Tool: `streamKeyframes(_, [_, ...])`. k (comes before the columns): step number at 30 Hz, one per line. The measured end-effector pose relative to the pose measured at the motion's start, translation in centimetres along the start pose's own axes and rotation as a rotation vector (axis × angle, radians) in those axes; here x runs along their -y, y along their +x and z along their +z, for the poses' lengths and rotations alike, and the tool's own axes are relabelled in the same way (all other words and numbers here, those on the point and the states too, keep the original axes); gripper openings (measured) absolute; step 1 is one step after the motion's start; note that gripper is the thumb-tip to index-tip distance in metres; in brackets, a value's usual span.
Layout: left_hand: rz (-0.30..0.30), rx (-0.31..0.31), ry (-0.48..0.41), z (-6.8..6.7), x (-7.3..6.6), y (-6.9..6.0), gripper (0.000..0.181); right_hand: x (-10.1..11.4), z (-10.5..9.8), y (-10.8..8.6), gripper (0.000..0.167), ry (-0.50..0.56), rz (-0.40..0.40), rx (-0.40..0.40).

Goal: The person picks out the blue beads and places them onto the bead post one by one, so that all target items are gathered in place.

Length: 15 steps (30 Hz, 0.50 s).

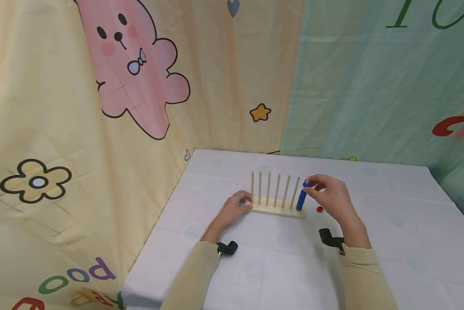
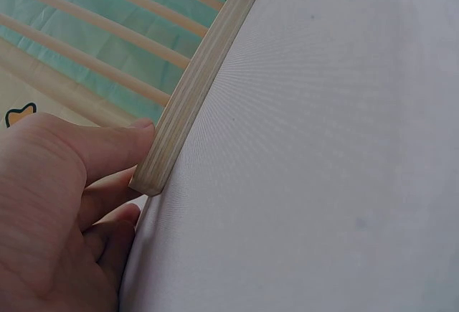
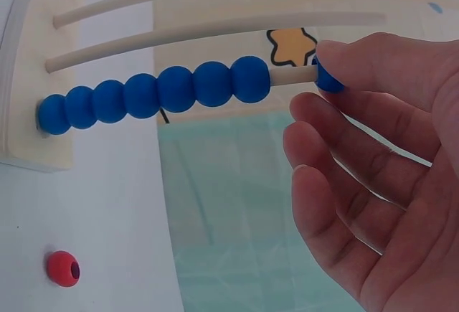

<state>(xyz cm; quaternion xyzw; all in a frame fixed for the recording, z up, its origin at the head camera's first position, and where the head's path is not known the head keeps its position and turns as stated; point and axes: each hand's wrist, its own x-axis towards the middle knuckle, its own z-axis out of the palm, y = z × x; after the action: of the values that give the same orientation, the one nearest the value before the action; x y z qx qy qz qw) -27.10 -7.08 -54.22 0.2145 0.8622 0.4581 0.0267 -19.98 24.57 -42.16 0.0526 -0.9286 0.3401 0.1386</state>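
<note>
A wooden peg rack [image 1: 277, 209] with a row of upright dowels stands on the table. Several blue beads [image 3: 176, 89] are stacked on its rightmost dowel. Near the top of that dowel, my right hand [image 1: 330, 196] pinches one more blue bead [image 3: 329, 78] between thumb and index finger; a stretch of bare dowel shows below it. My left hand [image 1: 233, 209] grips the left end of the rack's base [image 2: 192, 86], thumb on the near edge and fingers behind. The other dowels [image 1: 268, 189] carry no beads.
On the table to the right of the rack lies a red bead [image 3: 63, 268], below my right hand. A white cloth [image 1: 263, 267] covers the table. Printed curtains [image 1: 224, 77] hang behind it and along the left side.
</note>
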Motion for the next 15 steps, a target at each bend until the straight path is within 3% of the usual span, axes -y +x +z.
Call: streamKeyframes(15, [0.006,0.009,-0.002,-0.04,0.01,0.07,0.023,-0.76,0.73,-0.24,0.029,0.010,0.038,0.049])
